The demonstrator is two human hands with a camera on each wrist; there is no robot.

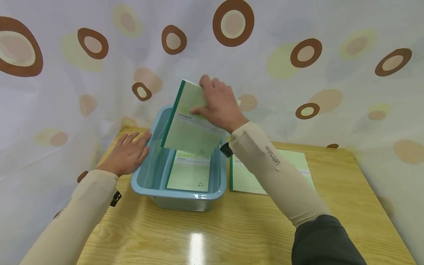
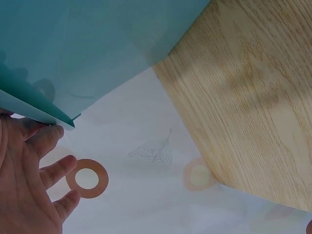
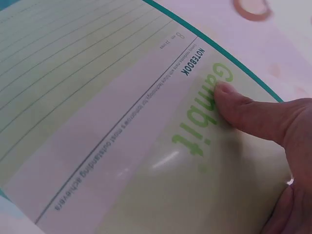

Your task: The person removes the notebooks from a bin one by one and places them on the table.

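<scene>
We saw the right hand [image 1: 221,105] pinching the tilted notebook [image 1: 192,132] above the basin [image 1: 182,195], the left hand [image 1: 127,154], fingers spread, touching its left side, and judged that crooked lowering could snag the lower notebook [image 1: 188,175].

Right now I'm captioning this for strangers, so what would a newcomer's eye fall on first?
Probably the green-spined Gambit notebook, held tilted over the basin by the right hand. Next, the light blue basin itself, on the wooden table, with a second notebook lying inside and the left hand at its left rim. Then the brown rings on the white backdrop behind.
</scene>
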